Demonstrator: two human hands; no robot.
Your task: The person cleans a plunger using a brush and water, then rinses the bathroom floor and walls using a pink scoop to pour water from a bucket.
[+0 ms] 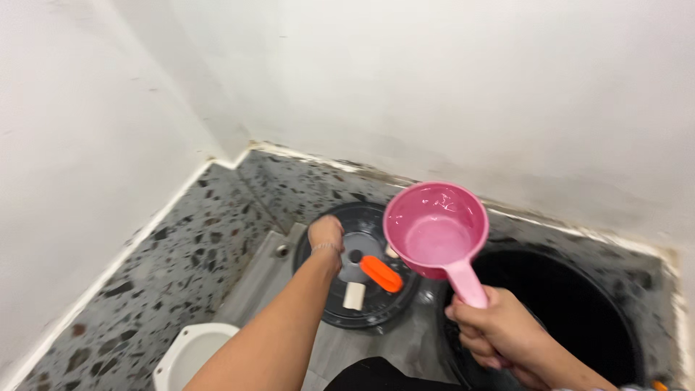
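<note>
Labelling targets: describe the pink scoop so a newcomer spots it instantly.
Start at the large black round bin sunk against the white wall. Just above its left rim, the right hand grips a pink plastic scoop by its handle. It is the only pink, cup-shaped thing; its neighbours are black, orange or white.

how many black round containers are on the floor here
2: a black round tub under the left hand, and a larger black round bucket at right, behind the right hand. Others may sit outside the frame.
</note>
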